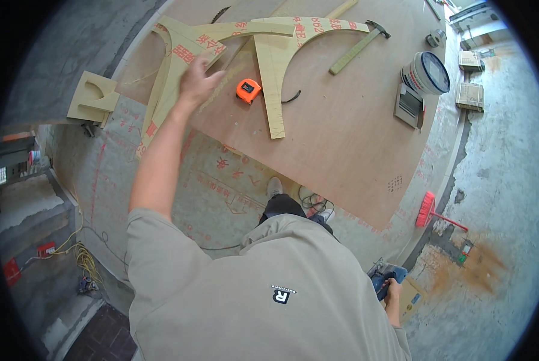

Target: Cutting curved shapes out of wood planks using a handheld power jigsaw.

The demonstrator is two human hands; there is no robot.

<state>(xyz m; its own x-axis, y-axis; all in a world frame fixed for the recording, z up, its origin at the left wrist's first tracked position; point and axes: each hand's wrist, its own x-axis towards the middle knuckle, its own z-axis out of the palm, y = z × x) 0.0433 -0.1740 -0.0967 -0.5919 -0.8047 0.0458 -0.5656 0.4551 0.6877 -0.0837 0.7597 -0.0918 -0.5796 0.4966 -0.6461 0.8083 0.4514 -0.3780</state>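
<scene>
My left hand (198, 84) reaches forward with thumb and fingers apart. It is at the edge of a curved plywood piece (176, 63) with red print; I cannot tell whether it touches. An orange tape measure (248, 91) lies to its right, beside another curved plywood piece (270, 90) with a long straight leg. Low at my right side, my right hand (393, 291) is wrapped round the grip of a blue jigsaw (380, 280) with a metal base plate. A hammer (358, 49) with a green handle lies beyond the plywood pieces.
A large brown board (341, 132) lies under the pieces. On its right are a white bucket (425, 73) and a grey flat case (409, 106). A red broom (425, 209) is on the floor at right. Black cable (315, 201) coils by my feet. A cut plywood offcut (93, 99) sits at left.
</scene>
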